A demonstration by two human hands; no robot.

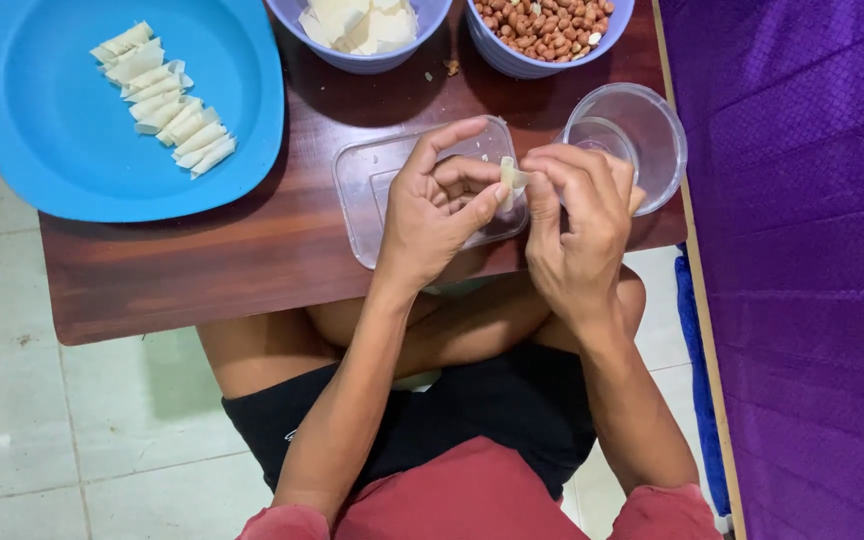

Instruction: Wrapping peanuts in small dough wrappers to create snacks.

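Note:
My left hand (442,205) and my right hand (577,215) together pinch a small pale folded dough wrapper (508,181) above a clear plastic lid (367,195) lying on the low dark wooden table (202,270). Both thumbs and forefingers close on the wrapper. Several finished folded wrappers (164,100) lie in a row on a blue plate (62,150) at the far left.
A lilac bowl of flat wrappers (362,25) and a lilac bowl of peanuts (542,25) stand at the table's far edge. A clear round cup (642,125) sits by my right hand. A purple quilted mattress (802,270) lies to the right; pale tiled floor is at the left.

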